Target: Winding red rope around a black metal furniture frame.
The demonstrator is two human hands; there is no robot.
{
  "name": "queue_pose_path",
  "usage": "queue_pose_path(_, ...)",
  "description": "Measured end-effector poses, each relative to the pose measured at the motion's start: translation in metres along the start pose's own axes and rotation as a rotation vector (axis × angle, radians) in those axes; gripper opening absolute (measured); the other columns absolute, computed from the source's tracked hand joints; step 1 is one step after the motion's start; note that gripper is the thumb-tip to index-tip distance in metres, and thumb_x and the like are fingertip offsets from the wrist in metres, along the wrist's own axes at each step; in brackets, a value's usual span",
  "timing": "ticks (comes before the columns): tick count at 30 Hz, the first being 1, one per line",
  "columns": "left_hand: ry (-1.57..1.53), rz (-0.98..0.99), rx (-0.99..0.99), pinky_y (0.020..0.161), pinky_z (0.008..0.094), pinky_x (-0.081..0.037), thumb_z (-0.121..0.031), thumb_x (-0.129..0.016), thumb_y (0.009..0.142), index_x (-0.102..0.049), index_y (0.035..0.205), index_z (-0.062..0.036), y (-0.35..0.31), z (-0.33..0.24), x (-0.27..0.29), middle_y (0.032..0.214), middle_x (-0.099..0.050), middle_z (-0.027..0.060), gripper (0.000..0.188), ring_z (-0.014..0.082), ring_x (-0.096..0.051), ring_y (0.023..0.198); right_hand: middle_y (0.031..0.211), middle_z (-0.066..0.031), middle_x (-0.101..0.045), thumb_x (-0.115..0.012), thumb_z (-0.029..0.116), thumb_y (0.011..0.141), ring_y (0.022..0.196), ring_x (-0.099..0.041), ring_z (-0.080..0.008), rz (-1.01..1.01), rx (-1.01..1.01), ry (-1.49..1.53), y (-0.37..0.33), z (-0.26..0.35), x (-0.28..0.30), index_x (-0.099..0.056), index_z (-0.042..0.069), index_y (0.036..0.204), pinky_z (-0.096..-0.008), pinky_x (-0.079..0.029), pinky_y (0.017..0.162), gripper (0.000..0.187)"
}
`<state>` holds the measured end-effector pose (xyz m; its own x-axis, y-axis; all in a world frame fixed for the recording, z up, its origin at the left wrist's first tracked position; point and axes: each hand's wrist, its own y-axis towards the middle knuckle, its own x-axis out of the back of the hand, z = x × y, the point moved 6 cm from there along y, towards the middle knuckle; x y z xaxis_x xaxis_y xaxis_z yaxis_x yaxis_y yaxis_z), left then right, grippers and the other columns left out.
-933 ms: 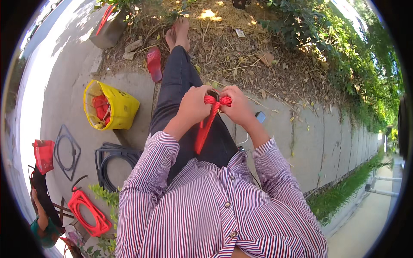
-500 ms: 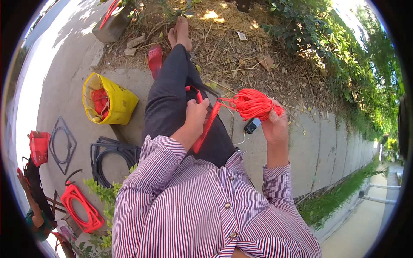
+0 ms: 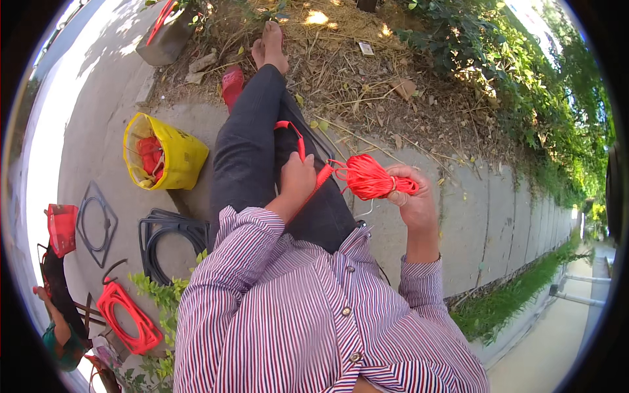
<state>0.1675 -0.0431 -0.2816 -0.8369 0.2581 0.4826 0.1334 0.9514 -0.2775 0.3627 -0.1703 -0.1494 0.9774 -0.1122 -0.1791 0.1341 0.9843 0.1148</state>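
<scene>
My left hand point(image 3: 299, 178) is closed around a red flat frame point(image 3: 322, 175) above my lap. Red cord is wound closely along one side of it, while its far end point(image 3: 288, 124) sticks out bare past my fist. Out to the right, my right hand point(image 3: 417, 202) grips one end of a bundle of red cord point(image 3: 368, 177), thumb on the near side and fingers behind. Short loops of cord run between the bundle and the frame's wound side. Part of the frame is hidden under my left hand.
A yellow bag point(image 3: 175, 157) holding red pieces stands at left. Near it lie dark frames point(image 3: 157, 242), a red frame point(image 3: 128, 318) and a red bag point(image 3: 61, 230). A person point(image 3: 60, 331) is at the far left. Leafy shrubs point(image 3: 472, 59) border the right.
My right hand has turned the cord bundle and lowered it slightly, so it looks narrower and covers the small dark box behind it. My left hand keeps its grip on the frame.
</scene>
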Motion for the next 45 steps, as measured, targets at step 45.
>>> queue_pose_path(45,-0.019,0.298,-0.382,0.071,0.0307,-0.052,-0.006,-0.073,0.078,-0.06,0.104,0.0024,-0.035,-0.052,0.026,0.088,-0.065,0.0122,0.03,0.0177,-0.063,0.075,0.095,-0.0004,-0.06,-0.056,0.013,0.088,0.088,-0.057,-0.0098,-0.127,-0.352,0.196,0.024,-0.104,-0.052,-0.057,0.003,0.117,-0.0267,-0.046,0.079,0.031)
